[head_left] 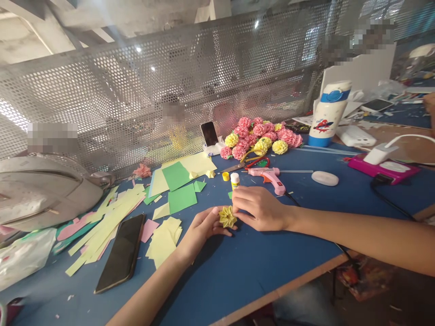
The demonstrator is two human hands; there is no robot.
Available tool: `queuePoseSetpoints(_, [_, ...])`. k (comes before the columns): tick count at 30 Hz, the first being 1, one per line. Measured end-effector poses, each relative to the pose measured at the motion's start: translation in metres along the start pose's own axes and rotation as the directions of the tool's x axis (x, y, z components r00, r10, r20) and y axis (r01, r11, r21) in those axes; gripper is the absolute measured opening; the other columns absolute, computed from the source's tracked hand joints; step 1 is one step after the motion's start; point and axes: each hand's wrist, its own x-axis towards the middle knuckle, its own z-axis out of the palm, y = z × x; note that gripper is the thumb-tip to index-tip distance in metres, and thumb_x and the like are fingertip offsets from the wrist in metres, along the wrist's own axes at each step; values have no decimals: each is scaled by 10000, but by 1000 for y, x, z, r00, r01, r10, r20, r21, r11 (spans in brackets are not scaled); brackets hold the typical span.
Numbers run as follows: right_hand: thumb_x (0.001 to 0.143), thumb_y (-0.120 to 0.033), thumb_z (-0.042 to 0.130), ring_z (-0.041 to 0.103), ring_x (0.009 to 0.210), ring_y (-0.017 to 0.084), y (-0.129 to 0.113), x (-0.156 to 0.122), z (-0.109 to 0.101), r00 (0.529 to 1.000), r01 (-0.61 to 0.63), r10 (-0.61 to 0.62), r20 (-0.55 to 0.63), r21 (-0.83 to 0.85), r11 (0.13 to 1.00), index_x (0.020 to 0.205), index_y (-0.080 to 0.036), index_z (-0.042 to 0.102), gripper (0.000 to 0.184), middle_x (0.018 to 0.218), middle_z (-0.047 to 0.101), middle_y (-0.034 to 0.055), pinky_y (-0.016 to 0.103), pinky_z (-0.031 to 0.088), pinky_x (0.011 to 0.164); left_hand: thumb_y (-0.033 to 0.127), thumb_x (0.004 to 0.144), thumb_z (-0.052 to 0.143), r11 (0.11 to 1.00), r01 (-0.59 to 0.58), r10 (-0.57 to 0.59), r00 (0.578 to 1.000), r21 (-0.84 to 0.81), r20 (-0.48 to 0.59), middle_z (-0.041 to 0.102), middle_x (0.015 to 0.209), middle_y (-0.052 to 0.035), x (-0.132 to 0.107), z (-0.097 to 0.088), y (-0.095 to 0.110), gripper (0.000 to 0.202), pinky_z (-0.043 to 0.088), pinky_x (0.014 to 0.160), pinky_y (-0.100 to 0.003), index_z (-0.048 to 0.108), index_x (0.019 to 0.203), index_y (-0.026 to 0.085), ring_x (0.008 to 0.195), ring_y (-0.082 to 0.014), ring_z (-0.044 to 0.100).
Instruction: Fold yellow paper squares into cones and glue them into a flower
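Observation:
A yellow paper flower (227, 218) with pointed petals sits between my two hands, just above the blue table. My left hand (208, 222) is closed round its left side, thumb on top and fingers beneath. On the flower's right edge, my right hand (260, 209) pinches a petal between thumb and fingertips. Right behind that hand stands an open glue stick (234, 180), its yellow cap (225, 176) beside it. A pink glue gun (268, 176) lies a little farther back, near scissors (244, 164).
Pink and yellow paper flowers (260, 136) are heaped at the back by a bottle (329, 115). To the left lie a dark phone (121, 253), yellow paper pieces (164, 242), green sheets (182, 198), paper strips (108, 226) and a bag (44, 192). A purple power strip (384, 168) is at right.

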Motion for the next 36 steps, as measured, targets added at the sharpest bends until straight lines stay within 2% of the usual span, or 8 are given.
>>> queuePoseSetpoints(7, [971,-173,443,489,725,167,0,-2,4,999,-25,25,-31,-2,1000,786,-169,568,223,786,552,43,281,413,651,450,935,609,995,16,-16,1000,-98,8,725,1119,-182,0,0,-1,450,523,963,-434,679,1186,83,1045,-302,694])
queuePoseSetpoints(14, [992,-247,533,541,776,159,3,-4,6,999,-37,38,-13,83,996,851,-170,653,201,834,632,34,281,450,732,359,915,649,987,50,-46,998,-155,30,736,1071,-191,0,-1,1,409,531,951,-417,674,1188,55,1029,-304,703])
queuePoseSetpoints(22, [1002,-257,527,575,832,161,2,-3,-1,997,-81,81,6,201,976,955,-190,705,196,899,667,39,295,464,790,335,938,615,978,54,-52,999,-199,16,740,1047,-180,1,-1,1,368,537,934,-387,678,1172,57,989,-271,709])
queuePoseSetpoints(26, [1015,-265,490,596,866,163,-1,-2,-4,978,-186,205,-31,308,933,1097,-189,653,198,953,671,57,297,476,801,330,950,588,969,64,-64,998,-240,8,724,1107,-160,1,-3,1,341,544,923,-366,682,1167,84,993,-248,699])
queuePoseSetpoints(30, [1013,-236,461,567,748,137,-2,-2,-5,954,-246,293,-63,394,886,1091,-184,623,187,933,656,50,269,461,718,371,970,535,952,104,-107,994,-289,6,680,1226,-173,2,-6,4,391,515,982,-370,661,1214,92,1122,-262,650])
queuePoseSetpoints(33, [1003,-211,465,563,730,126,-3,-3,-3,945,-281,327,-15,479,832,1050,-185,623,166,925,652,39,247,442,678,409,962,536,945,94,-110,993,-314,-32,641,1300,-161,4,-10,8,422,463,1048,-373,640,1245,114,1222,-270,591])
queuePoseSetpoints(36, [999,-190,455,583,736,121,-6,-5,-2,946,-307,314,84,551,776,1047,-181,616,168,885,651,24,235,444,686,441,960,525,950,59,-91,992,-305,-92,609,1346,-154,6,-17,14,450,434,1071,-362,628,1259,120,1264,-271,555])
